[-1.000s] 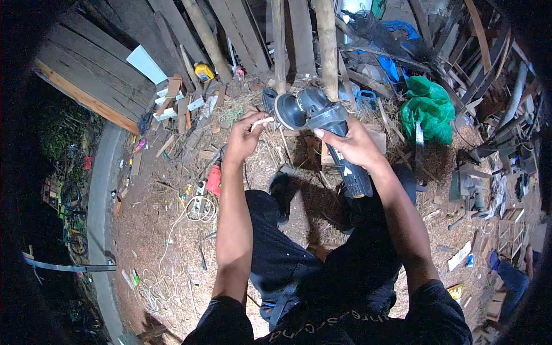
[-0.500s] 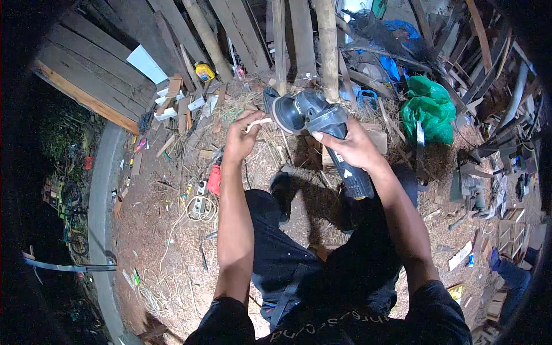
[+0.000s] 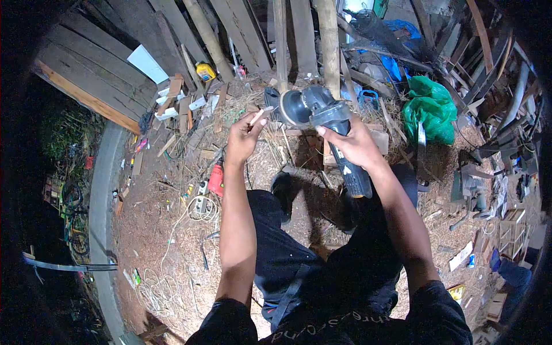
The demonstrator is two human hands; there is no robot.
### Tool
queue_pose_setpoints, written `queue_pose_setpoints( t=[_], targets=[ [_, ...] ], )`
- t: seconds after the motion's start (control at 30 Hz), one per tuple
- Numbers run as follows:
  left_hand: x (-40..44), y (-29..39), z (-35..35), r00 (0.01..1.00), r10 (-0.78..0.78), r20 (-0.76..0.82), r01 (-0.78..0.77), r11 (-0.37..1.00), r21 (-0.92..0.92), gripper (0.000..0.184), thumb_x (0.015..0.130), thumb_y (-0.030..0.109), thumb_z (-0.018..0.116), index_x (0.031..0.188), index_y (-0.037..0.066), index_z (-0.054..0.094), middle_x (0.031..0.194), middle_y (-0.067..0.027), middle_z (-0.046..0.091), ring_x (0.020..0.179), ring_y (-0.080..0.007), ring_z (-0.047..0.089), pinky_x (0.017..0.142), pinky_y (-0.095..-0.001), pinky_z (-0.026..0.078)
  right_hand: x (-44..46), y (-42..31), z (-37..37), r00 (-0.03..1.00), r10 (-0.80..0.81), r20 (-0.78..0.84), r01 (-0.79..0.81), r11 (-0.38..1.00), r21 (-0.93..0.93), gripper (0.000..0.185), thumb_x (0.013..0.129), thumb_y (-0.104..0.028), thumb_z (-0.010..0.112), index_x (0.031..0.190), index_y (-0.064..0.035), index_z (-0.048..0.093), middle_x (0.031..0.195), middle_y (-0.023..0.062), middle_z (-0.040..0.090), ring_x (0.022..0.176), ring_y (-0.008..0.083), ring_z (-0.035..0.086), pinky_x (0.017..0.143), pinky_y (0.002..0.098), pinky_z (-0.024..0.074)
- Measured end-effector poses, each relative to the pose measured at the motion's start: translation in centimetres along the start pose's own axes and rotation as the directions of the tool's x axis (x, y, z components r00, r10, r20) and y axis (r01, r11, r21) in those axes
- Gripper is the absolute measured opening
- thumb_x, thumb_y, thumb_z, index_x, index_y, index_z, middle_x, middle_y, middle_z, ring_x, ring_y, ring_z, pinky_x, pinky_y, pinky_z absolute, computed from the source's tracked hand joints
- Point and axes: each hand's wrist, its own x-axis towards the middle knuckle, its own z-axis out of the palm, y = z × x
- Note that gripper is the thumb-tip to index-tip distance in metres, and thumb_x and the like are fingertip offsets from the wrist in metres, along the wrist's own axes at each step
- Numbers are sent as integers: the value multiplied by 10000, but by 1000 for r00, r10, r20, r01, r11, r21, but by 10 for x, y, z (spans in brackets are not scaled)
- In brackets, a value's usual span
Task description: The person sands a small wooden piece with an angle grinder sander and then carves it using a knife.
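Note:
In my right hand (image 3: 352, 141) is a dark angle grinder (image 3: 348, 167), my fingers wrapped around its body just behind the head. A round disc (image 3: 294, 108) on the grinder's head faces left. My left hand (image 3: 246, 135) pinches a small pale piece of wood (image 3: 259, 117) between thumb and fingers, its tip pointing up and right. A short gap separates the piece from the disc. Whether the disc is spinning, I cannot tell.
A red power tool (image 3: 216, 179) and a white power strip (image 3: 200, 206) with a tangled cord lie on the shaving-strewn ground (image 3: 167, 230). A green plastic bag (image 3: 428, 112) sits at right. Planks (image 3: 238, 34) lean at the back; a person's leg (image 3: 514, 282) shows at far right.
The wood piece has been turned so its tip points more upward. The grinder has shifted slightly right and up, tilting its disc away from my left hand.

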Motion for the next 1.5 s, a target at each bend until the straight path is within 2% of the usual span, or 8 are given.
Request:
queue_pose_setpoints(
  t=[0.17,0.33,0.67,0.97,1.07,1.27,1.4,1.5],
  targets=[
    [0,-3,-2,985,-171,5,170,976,-133,226,935,204,649,1047,8,659,832,23,608,752,-79,509,695,-252,423,4,10,-6,996,-6,-85,6,1000,-7,446,845,-233,763,1180,3,588,1032,57,679,921,116,608,853,293,486],
    [-2,8,8,938,-320,-131,293,937,-189,542,939,546,539,860,26,672,745,1,600,681,-100,511,639,-261,420,3,2,-9,993,59,-98,-62,998,-32,419,820,-272,771,1120,-17,628,1003,96,697,902,168,649,834,319,497],
    [10,-7,9,924,-360,-133,236,806,-543,669,933,686,340,746,83,559,615,0,503,535,-109,447,509,-266,320,2,7,-8,992,92,-86,-102,987,-120,467,807,-321,775,1130,-21,622,981,109,696,903,193,658,837,339,502],
    [4,-5,4,907,-378,-184,267,856,-442,421,895,464,652,767,67,590,611,22,496,514,-72,421,476,-239,330,6,23,-7,990,97,-107,-112,983,-145,524,798,-355,780,1167,-28,604,1026,113,689,939,197,652,859,342,495],
    [4,6,4,902,-416,-117,356,868,-347,360,928,411,617,830,66,596,644,25,506,521,-78,431,486,-238,350,4,18,-6,991,86,-102,-97,989,-110,527,802,-348,778,1176,-22,598,1030,109,690,944,195,650,861,341,494],
    [4,14,19,963,-266,-36,206,818,-538,223,988,260,509,968,50,581,685,24,512,560,-79,457,519,-232,368,1,1,-3,990,77,-117,-84,995,-55,514,805,-325,778,1168,-8,598,1045,124,686,958,202,651,864,346,494],
    [-3,22,20,987,-161,21,162,985,-61,211,1003,188,476,969,14,592,660,8,512,569,-80,454,533,-251,385,2,3,0,987,31,-157,-44,996,-77,516,791,-322,789,1155,-7,603,1066,140,681,976,215,655,875,354,493],
    [-3,22,26,988,-129,81,126,991,32,215,1001,165,480,942,3,608,653,3,517,579,-81,451,545,-257,387,2,7,0,987,-23,-161,-3,987,-162,550,781,-307,801,1177,5,581,1079,140,676,999,220,646,899,358,486]
  ],
)
